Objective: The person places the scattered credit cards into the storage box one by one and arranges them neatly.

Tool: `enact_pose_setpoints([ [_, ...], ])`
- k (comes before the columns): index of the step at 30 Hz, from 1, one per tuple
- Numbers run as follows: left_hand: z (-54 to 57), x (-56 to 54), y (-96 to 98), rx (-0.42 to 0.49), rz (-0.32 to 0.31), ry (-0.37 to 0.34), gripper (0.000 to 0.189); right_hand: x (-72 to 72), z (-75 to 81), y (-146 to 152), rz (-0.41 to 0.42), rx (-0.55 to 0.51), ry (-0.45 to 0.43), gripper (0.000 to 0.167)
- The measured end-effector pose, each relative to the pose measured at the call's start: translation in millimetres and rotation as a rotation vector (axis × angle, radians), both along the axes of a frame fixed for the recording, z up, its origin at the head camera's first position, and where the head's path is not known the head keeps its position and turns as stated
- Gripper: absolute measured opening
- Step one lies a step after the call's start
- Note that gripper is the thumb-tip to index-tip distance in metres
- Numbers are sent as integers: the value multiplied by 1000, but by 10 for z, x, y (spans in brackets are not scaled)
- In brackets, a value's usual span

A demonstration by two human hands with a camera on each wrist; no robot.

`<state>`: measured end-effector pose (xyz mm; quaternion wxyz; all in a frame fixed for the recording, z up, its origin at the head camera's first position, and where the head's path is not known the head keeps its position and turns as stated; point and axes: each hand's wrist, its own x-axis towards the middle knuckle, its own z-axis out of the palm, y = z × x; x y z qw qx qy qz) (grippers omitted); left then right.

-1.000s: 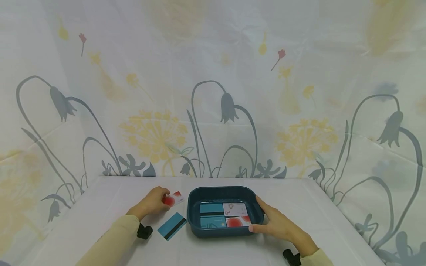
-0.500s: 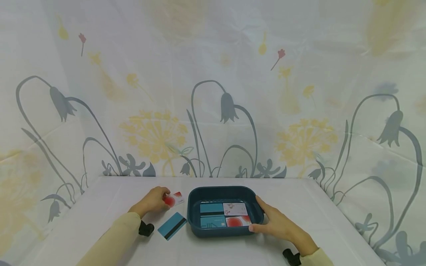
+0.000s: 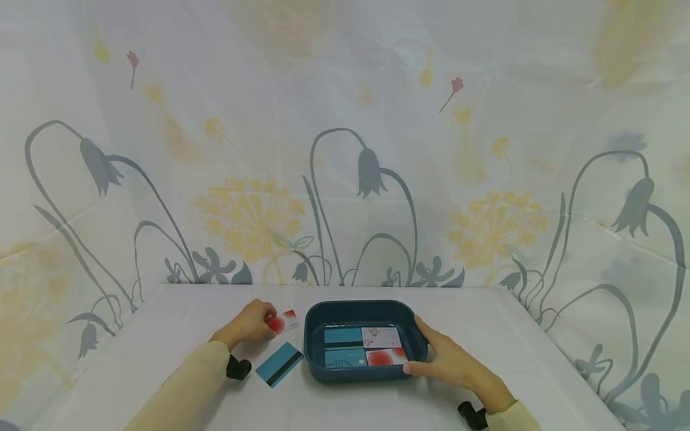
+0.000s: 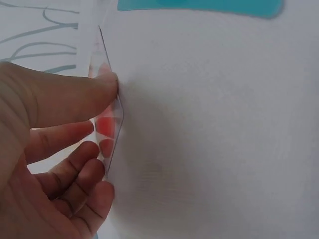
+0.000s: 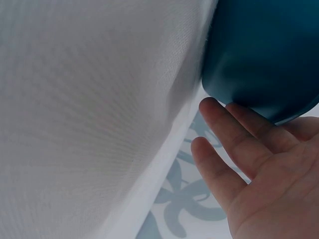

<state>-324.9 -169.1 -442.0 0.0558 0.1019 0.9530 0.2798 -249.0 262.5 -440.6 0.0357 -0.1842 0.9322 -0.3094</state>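
My left hand point(image 3: 249, 324) pinches a white card with red circles point(image 3: 286, 322) at its left end, left of the dark blue tray point(image 3: 358, 375). The left wrist view shows the thumb point(image 4: 92, 97) on the edge of this card point(image 4: 105, 127), seen almost edge-on, with the fingers curled behind. Nearer me lies a blue card with a black stripe point(image 3: 286, 355). Around the tray's right end my right hand point(image 3: 450, 357) grips, thumb on the front rim. From the right wrist view, some fingertips meet the tray's outer wall point(image 5: 264, 55) and others stand off it.
Inside the tray several cards lie in two rows: a blue striped card point(image 3: 343, 336), a pale flowered card point(image 3: 381, 337), a blue card point(image 3: 345, 358) and a red-and-white card point(image 3: 386, 357). Behind the white table point(image 3: 485, 317) hangs a flower-patterned cloth point(image 3: 345, 179).
My left wrist has shifted slightly to the right, with the pinched card moving only a little. The right hand, the tray and its cards stay where they were.
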Motion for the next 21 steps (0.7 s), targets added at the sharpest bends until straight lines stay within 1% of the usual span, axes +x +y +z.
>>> enact_pose_setpoints([
  [3, 17, -14, 8, -23, 5, -10, 37, -4, 0, 4, 3, -4, 2, 102],
  [7, 34, -17, 14, -33, 12, -31, 38, -9, 4, 7, 11, -6, 3, 102],
  [17, 20, -30, 4, -28, 12, -24, 39, -2, 14, -1, 7, 2, -5, 103],
  [21, 30, -3, 14, -23, 16, -29, 42, 8, 19, -4, -1, -5, -19, 103],
])
